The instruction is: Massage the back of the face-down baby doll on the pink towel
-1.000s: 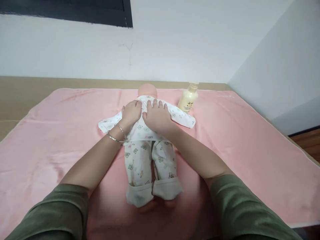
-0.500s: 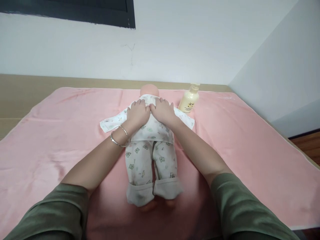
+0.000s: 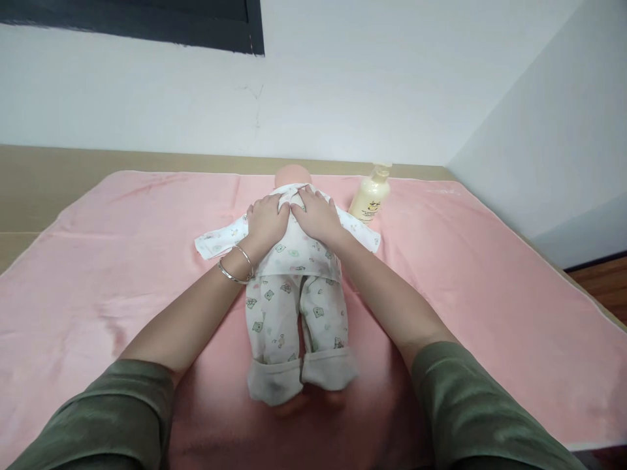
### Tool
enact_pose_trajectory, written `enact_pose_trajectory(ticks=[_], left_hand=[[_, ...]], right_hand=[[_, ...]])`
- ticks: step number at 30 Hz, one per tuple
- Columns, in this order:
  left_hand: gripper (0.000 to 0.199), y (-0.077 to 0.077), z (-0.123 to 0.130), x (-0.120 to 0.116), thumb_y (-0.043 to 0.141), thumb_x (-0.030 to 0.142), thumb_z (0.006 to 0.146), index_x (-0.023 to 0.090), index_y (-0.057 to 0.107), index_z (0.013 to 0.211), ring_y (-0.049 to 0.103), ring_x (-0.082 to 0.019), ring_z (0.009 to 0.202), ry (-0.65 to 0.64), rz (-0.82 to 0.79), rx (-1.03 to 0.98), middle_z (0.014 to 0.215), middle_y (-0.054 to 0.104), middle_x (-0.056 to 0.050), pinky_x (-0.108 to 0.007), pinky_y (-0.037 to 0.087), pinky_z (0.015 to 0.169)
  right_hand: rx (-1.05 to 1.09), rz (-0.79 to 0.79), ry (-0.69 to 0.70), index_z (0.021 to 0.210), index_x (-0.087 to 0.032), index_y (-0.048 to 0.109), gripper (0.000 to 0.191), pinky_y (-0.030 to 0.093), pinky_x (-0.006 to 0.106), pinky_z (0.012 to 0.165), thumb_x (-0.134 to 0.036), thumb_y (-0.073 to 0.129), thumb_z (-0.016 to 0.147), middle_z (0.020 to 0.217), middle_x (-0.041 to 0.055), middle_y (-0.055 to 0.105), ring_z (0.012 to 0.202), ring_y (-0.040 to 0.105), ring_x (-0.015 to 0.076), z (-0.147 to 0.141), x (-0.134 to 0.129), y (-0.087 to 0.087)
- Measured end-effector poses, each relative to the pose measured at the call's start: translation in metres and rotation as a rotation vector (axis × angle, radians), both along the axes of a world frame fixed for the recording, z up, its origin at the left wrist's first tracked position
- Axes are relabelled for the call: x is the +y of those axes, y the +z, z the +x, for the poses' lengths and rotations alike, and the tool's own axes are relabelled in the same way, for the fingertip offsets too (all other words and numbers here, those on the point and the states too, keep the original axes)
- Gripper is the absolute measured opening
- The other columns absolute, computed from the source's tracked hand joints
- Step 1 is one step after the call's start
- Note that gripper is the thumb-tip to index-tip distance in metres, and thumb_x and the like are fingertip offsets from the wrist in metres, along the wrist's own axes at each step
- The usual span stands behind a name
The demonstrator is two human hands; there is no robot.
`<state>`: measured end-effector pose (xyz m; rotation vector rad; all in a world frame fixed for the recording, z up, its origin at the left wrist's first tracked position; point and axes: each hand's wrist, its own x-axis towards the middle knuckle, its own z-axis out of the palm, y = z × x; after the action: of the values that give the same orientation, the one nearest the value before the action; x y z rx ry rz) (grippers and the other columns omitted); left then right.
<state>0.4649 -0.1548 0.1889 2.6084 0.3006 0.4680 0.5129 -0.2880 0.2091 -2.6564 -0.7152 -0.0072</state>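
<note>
Bare left hand (image 3: pixel 267 220) and bare right hand (image 3: pixel 317 217) are laid palm-down, unclenched, on a pink-headed doll (image 3: pixel 294 258) dressed in white printed clothes (image 3: pixel 274 320), positioned on pink cloth (image 3: pixel 480 294).

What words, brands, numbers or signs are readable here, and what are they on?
No text is readable.
Bottle: small lines of print below a dark emblem, too small and blurred to read.
Shirt: small printed pictures, no words I can make out.
Trousers: likewise, small pictures only.
</note>
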Motion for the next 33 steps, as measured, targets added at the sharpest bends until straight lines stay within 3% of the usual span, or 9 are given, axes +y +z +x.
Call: enact_pose_trajectory(ticks=[7, 12, 17, 22, 25, 29, 33], left_hand=[[0.054, 0.000, 0.001, 0.001, 0.031, 0.035, 0.101, 0.021, 0.059, 0.144, 0.054, -0.033, 0.140, 0.011, 0.025, 0.016, 0.147, 0.064, -0.013, -0.051, 0.037, 0.121], [0.049, 0.009, -0.009, -0.009, 0.028, 0.030, 0.103, 0.018, 0.061, 0.137, 0.056, -0.033, 0.137, 0.002, 0.119, 0.062, 0.142, 0.065, -0.016, -0.052, 0.039, 0.119], [0.046, 0.020, -0.023, -0.022, 0.030, 0.025, 0.103, 0.014, 0.059, 0.136, 0.049, -0.036, 0.144, -0.086, 0.212, 0.073, 0.149, 0.059, -0.019, -0.055, 0.039, 0.119], [0.044, 0.022, -0.015, -0.009, 0.031, 0.025, 0.100, 0.015, 0.064, 0.127, 0.060, -0.035, 0.131, -0.118, 0.141, 0.117, 0.136, 0.068, -0.019, -0.049, 0.049, 0.108], [0.047, 0.018, -0.004, 0.007, 0.031, 0.032, 0.100, 0.017, 0.065, 0.128, 0.064, -0.032, 0.125, -0.142, 0.031, 0.127, 0.132, 0.071, -0.015, -0.046, 0.049, 0.108], [0.052, 0.015, 0.002, 0.016, 0.028, 0.038, 0.101, 0.017, 0.065, 0.131, 0.064, -0.032, 0.126, -0.177, -0.057, 0.104, 0.135, 0.070, -0.014, -0.045, 0.047, 0.111], [0.047, 0.020, -0.007, 0.005, 0.028, 0.032, 0.100, 0.016, 0.065, 0.124, 0.063, -0.035, 0.125, -0.140, 0.048, 0.114, 0.131, 0.071, -0.018, -0.052, 0.046, 0.110]], right_hand=[[-0.018, 0.014, -0.007, 0.162, -0.018, 0.037, 0.068, 0.016, 0.067, 0.130, -0.049, 0.031, 0.102, 0.175, 0.0085, 0.027, 0.160, 0.025, 0.0376, -0.001, 0.003, -0.005], [-0.003, 0.037, 0.023, 0.160, -0.016, 0.037, 0.068, 0.018, 0.069, 0.128, -0.046, 0.034, 0.099, 0.174, 0.0110, 0.027, 0.159, 0.027, 0.0388, 0.004, -0.002, -0.002], [-0.015, 0.113, 0.140, 0.145, -0.021, 0.049, 0.056, 0.029, 0.069, 0.122, -0.047, 0.037, 0.098, 0.165, 0.0114, 0.044, 0.150, 0.042, 0.0376, 0.014, -0.012, 0.001], [-0.066, 0.005, 0.081, 0.136, -0.012, 0.055, 0.049, 0.042, 0.060, 0.112, -0.038, 0.036, 0.100, 0.143, 0.0201, 0.064, 0.129, 0.060, 0.0392, 0.000, -0.008, 0.008], [-0.089, -0.082, 0.046, 0.132, -0.007, 0.058, 0.047, 0.043, 0.057, 0.111, -0.036, 0.034, 0.103, 0.131, 0.0235, 0.070, 0.124, 0.062, 0.0396, -0.020, -0.002, 0.016], [-0.091, -0.106, 0.042, 0.131, -0.005, 0.058, 0.044, 0.042, 0.055, 0.113, -0.030, 0.033, 0.103, 0.132, 0.0260, 0.067, 0.130, 0.059, 0.0394, -0.032, 0.000, 0.021], [0.002, -0.003, 0.031, 0.140, -0.007, 0.053, 0.050, 0.040, 0.056, 0.116, -0.036, 0.036, 0.103, 0.145, 0.0241, 0.061, 0.137, 0.054, 0.0381, -0.013, -0.004, 0.014]])
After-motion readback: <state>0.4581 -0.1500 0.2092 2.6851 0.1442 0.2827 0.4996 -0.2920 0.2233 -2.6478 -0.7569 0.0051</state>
